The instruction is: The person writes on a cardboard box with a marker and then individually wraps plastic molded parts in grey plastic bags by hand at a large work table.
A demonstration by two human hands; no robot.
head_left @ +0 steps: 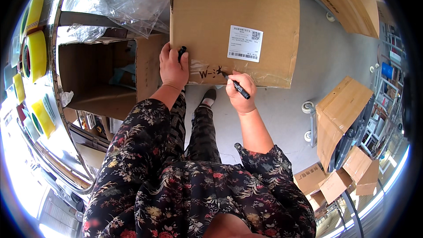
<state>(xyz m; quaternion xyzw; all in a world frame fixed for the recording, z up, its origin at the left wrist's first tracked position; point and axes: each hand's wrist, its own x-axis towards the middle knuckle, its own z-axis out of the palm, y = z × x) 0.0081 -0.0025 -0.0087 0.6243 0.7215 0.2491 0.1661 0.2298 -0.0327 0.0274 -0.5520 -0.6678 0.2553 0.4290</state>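
I have the right hand (240, 104) gripping a black marker (241, 91), tip at the handwritten marks (204, 75) just forward-left of it. The left hand (173, 69) rests at the left edge of the cardboard box (211, 15), holding a black cap (181, 52). The box extends ahead of both hands; white label (245, 43) forward of the right hand

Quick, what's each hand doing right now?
Left hand: closed around a black cap, resting on the box.
Right hand: closed, holding a black marker, tip at the writing on the box.
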